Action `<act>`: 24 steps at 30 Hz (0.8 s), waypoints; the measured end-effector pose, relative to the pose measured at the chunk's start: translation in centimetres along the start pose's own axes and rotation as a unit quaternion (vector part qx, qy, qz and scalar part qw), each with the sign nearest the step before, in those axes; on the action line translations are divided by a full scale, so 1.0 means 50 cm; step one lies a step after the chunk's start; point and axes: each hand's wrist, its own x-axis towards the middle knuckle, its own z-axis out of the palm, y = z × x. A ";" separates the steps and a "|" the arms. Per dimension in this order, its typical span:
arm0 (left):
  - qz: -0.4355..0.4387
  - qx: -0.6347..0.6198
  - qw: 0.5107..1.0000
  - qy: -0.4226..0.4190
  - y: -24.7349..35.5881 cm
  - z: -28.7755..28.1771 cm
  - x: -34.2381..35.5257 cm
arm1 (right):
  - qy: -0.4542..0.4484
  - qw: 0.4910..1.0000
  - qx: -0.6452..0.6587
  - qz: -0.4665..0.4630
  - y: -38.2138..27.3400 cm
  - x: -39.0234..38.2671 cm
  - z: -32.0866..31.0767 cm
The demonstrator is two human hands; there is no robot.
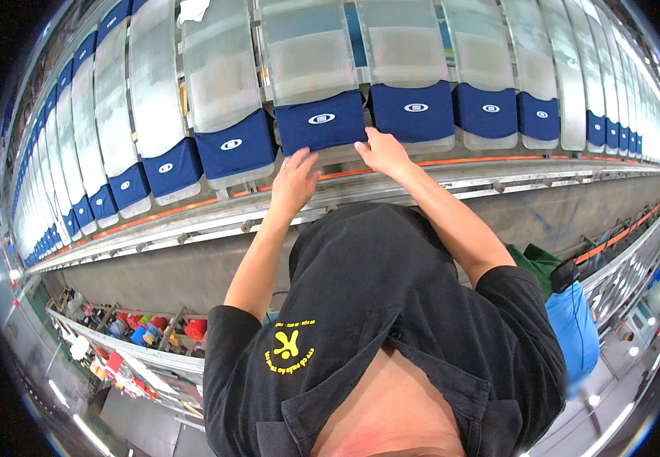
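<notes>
1. On the pale board's (311,68) near end: navy fabric (319,131), probably light, soft, easily creased.
2. Left hand (294,183) by board's near-left corner, open, fingers loose; right hand (385,156) at near-right corner, curled, cannot tell if gripping.
3. Best hold, likely: fabric's near corners.
</notes>
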 end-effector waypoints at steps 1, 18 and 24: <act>0.011 -0.006 1.000 -0.008 -0.001 -0.002 -0.009 | -0.017 1.000 -0.013 0.000 0.000 -0.013 -0.009; -0.209 -0.209 0.954 -0.055 0.162 0.102 0.329 | 0.223 0.965 0.135 0.017 0.344 0.049 -0.278; -0.305 -0.164 0.936 -0.057 0.192 0.144 0.401 | 0.040 0.984 0.168 0.038 0.326 0.124 -0.355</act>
